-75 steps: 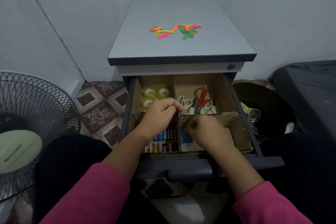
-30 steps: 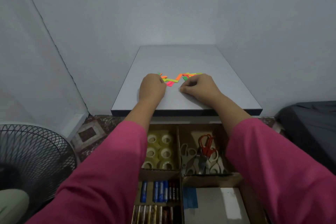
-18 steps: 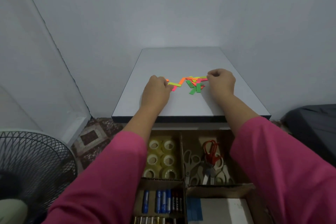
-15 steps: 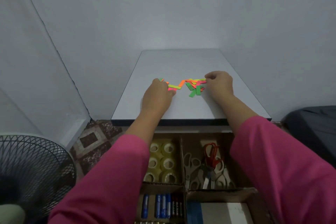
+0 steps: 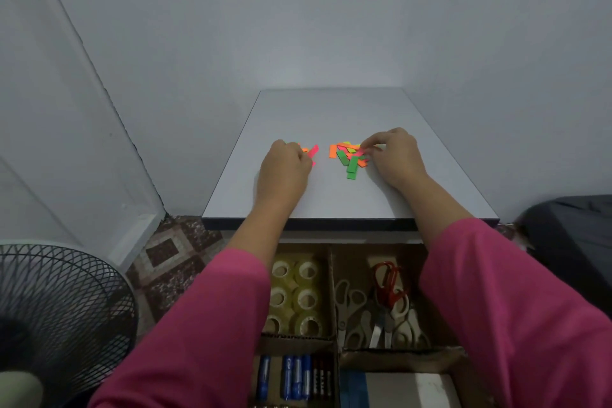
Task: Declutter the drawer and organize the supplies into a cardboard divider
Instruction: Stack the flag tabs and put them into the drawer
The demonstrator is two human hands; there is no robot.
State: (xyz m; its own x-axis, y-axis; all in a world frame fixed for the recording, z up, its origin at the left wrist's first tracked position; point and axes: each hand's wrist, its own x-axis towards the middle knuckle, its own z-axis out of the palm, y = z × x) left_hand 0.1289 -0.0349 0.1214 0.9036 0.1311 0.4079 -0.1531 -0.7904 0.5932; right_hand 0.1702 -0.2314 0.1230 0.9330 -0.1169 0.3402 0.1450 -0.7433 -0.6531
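Note:
Small neon paper strips (image 5: 348,158) in green, orange, pink and yellow lie in a loose heap on the grey cabinet top (image 5: 334,113). My right hand (image 5: 394,156) rests at the heap's right edge, fingertips pinching some of the strips. My left hand (image 5: 285,169) is curled on a few pink and orange strips (image 5: 311,152) at the left, apart from the heap. Below, the open drawer holds a cardboard divider (image 5: 331,275) with tape rolls (image 5: 294,298), scissors (image 5: 381,305) and batteries (image 5: 294,374) in separate compartments.
A black fan grille (image 5: 63,318) stands at the lower left on the patterned tile floor (image 5: 165,258). A dark object (image 5: 576,242) sits to the right of the cabinet. Grey walls close in behind and on both sides. A white and blue flat item (image 5: 397,391) lies in the front right compartment.
Both hands left the drawer and reached onto the cabinet top. Since then the strips have been gathered from one long scatter into a right heap and a small left group.

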